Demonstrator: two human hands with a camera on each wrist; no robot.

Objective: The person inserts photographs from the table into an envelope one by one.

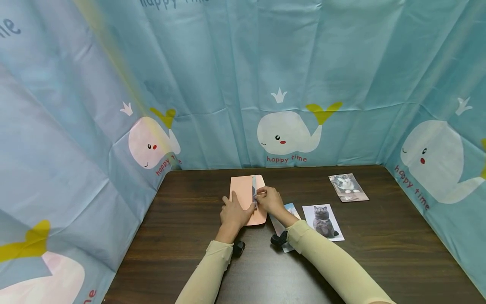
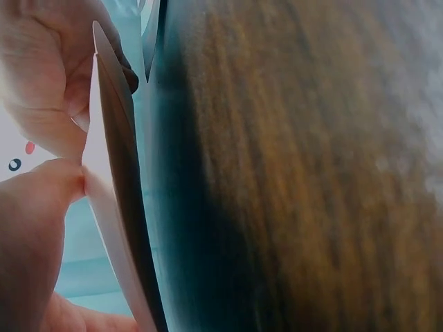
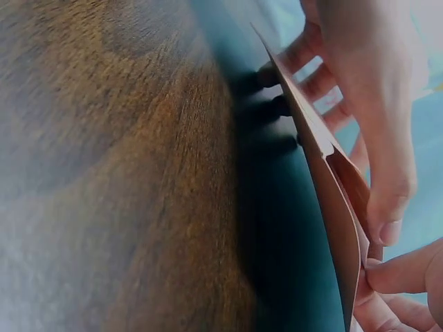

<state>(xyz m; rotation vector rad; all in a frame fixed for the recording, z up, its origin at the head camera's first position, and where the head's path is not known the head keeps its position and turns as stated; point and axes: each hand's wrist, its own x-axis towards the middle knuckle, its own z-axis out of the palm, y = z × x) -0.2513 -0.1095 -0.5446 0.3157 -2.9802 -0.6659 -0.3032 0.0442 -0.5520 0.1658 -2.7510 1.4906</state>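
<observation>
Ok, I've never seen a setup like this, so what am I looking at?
There's no machine here: a person works bare-handed. The wide picture comes from a camera on their head; the two close ones from cameras on their wrists. On the dark table lie a grey cat picture, a second animal picture and a card partly hidden by the right arm. The left hand grips a peach folder; the right hand pinches its open side, where a strip of picture shows.
</observation>
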